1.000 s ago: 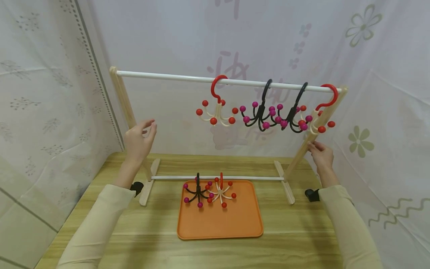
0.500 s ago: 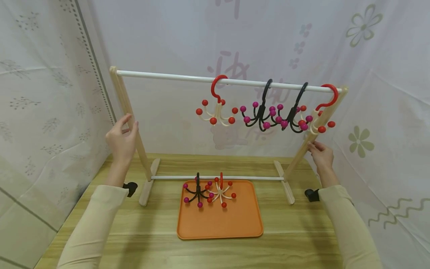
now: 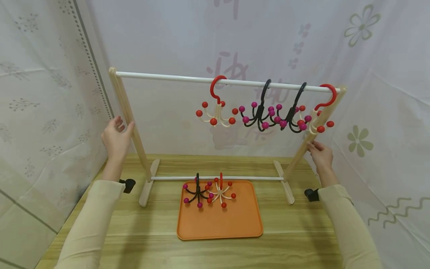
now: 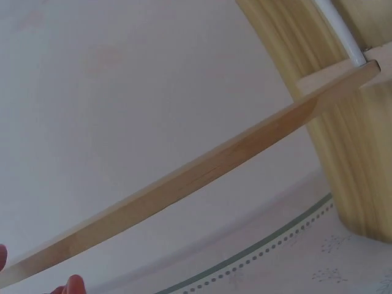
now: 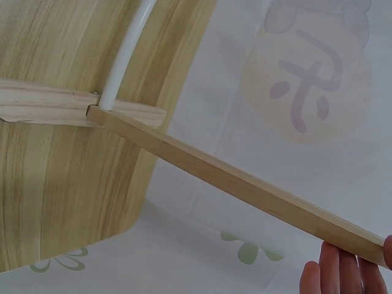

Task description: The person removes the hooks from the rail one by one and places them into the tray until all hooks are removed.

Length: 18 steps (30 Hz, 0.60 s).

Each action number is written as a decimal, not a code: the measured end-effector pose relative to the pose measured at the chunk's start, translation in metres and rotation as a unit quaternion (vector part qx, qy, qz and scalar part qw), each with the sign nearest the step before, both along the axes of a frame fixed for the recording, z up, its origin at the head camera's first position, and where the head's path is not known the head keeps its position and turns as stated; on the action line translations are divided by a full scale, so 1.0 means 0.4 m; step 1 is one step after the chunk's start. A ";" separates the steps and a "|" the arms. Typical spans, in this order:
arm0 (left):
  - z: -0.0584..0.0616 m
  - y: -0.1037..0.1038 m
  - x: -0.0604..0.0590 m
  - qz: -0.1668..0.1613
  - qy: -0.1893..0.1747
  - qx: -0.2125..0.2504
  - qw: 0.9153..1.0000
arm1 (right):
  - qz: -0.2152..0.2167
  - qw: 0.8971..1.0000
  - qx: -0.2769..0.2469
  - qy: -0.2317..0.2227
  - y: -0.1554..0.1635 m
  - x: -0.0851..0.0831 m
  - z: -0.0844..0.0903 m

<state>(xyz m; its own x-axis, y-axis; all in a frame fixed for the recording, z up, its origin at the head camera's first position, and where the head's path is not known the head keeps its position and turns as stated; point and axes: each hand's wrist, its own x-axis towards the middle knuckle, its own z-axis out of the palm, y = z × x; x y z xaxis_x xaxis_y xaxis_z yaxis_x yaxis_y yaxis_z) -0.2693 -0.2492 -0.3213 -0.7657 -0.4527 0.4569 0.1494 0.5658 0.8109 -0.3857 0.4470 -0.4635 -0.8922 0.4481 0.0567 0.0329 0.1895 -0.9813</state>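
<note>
A: What could go wrong?
B: The right hand (image 3: 320, 155) pinches the right upright (image 3: 298, 157); the left hand (image 3: 116, 140), fingers relaxed, sits by the left upright (image 3: 137, 144), contact unclear. An uneven pull might tilt the top rod (image 3: 168, 77), shedding its load
A: Counts, from the right grip?
B: Above it, two red-hooked hangers (image 3: 218, 109), two black hangers (image 3: 260, 113); lower left, one orange tray (image 3: 220, 224) with one of each

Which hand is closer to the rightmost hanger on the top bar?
Right. The right hand grips the right post just below that hanger; the left hand is at the left post, across the rack.
</note>
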 end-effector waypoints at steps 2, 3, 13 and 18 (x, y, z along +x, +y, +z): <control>0.003 -0.003 -0.002 -0.005 -0.031 -0.006 0.999 | 0.002 1.000 0.001 0.005 -0.029 0.027 0.030; 0.004 -0.005 -0.003 -0.006 -0.045 -0.011 0.999 | -0.003 1.000 0.012 -0.010 -0.067 0.061 0.069; 0.015 -0.009 -0.027 -0.007 -0.082 -0.057 0.995 | 0.005 1.000 -0.009 0.004 -0.083 0.080 0.086; 0.013 -0.004 -0.037 0.013 -0.073 -0.084 0.994 | 0.025 0.999 -0.035 0.025 -0.015 0.017 0.016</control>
